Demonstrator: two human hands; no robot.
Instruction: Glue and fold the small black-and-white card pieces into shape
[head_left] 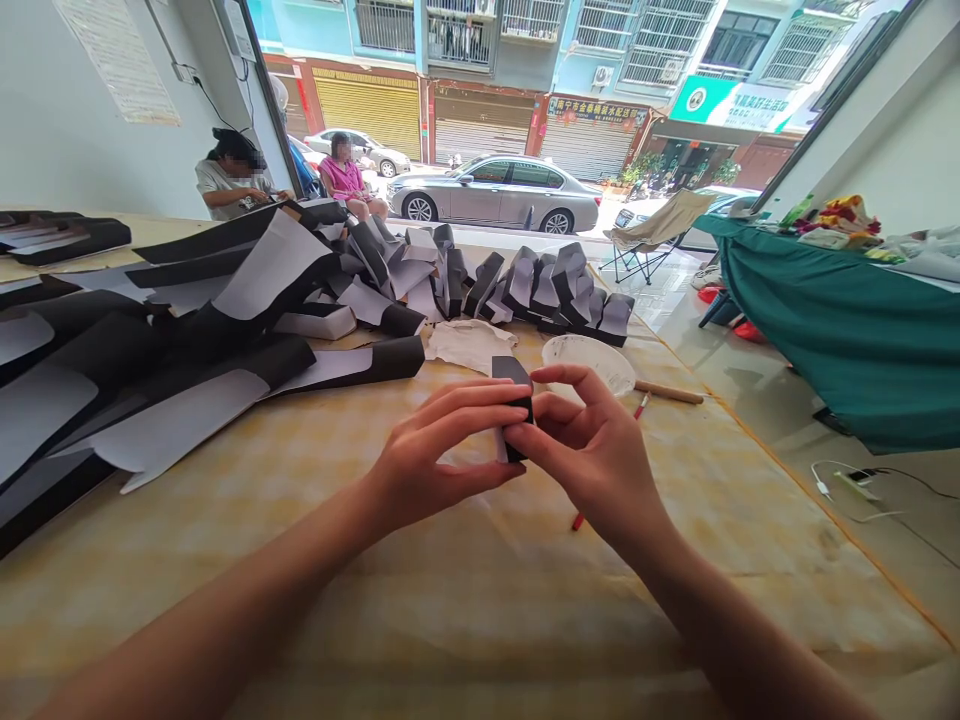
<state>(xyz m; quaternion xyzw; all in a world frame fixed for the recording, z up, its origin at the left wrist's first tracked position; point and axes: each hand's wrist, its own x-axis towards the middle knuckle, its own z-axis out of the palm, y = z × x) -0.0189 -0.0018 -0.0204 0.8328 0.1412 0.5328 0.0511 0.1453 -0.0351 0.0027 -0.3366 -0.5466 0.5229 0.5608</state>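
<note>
2 hands together on 1 small black-&-white card piece (514,395), over table just in front of you: your left hand (442,450) has fingers across its near side, your right hand (592,445) pinches from other side, both clamped on it. Just past it, crumpled white cloth (470,345) & round white dish (585,362), wooden-handled brush (667,392) beside dish, thin red stick (641,407) near right hand. Further on, row of folded black-&-white card pieces (547,285), long black-&-white sheets (150,340) piled on left, all on yellow checked tablecloth (225,580). Beyond table, 2 seated people (232,175) w/ silver car (495,195) outside
</note>
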